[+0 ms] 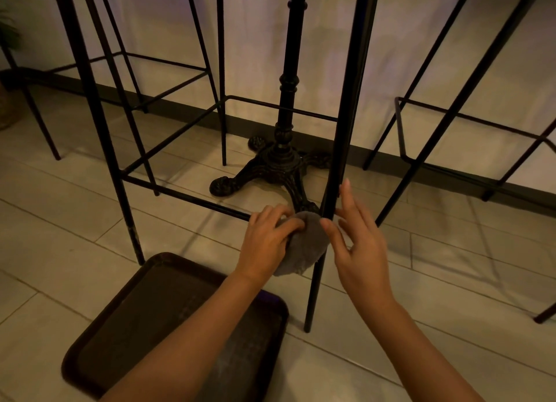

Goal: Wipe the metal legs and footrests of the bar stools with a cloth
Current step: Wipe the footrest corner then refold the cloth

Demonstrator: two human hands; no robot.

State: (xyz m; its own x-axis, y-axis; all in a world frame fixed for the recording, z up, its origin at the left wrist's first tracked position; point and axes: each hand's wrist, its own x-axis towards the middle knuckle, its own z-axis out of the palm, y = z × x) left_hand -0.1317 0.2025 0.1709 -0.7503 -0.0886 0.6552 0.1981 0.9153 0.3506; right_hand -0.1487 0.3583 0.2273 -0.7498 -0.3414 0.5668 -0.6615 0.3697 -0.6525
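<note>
Below both wrists lies a dark tray (pixel 126 326); left hand (pixel 267 242) clamps the grey cloth (pixel 304 245) at the footrest (pixel 186 198) corner, while right hand (pixel 361 245), fingers spread and empty, steadies the stool leg (pixel 337 160).

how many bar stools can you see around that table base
4, perhaps more out of frame: one at the hands, its leg beside the cloth; one behind it at left; one far left; one right.
</note>
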